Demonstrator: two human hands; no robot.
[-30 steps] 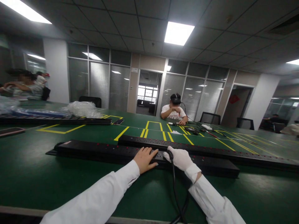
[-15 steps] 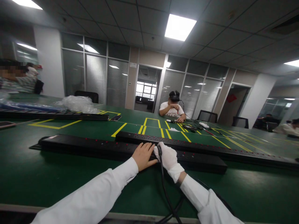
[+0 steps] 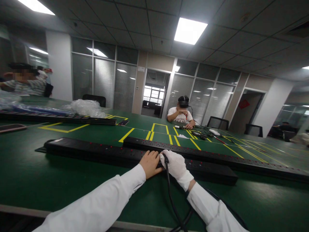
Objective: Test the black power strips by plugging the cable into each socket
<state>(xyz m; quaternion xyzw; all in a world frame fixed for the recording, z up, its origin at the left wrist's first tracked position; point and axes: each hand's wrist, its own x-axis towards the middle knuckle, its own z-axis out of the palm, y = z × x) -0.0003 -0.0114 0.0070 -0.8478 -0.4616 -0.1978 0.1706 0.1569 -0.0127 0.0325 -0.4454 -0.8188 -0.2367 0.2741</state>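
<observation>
The long black power strip (image 3: 84, 151) lay on the green table (image 3: 72, 183), slanting slightly across it, with the second strip (image 3: 210, 154) just behind it. The bare left hand (image 3: 149, 163) rested palm down on the long black power strip, its fingers near one another and its thumb held apart, empty as far as could be seen. Just beside it, over the same strip, the gloved right hand (image 3: 175, 163) was closed around the end of the black cable (image 3: 168, 183), thumb and fingers wrapped about it. The glove hid the tip, so whether it was seated in a socket could not be told. The cable ran down in front of the strip and crossed itself near the table edge. Its hanging weight might have tugged the end askew if the grip had loosened, and a tilted push could have missed the socket or strained its contacts. Had the left hand pressed too lightly, the strip might have slid back into the second one; its thumb, close to the glove, also risked being pinched.
</observation>
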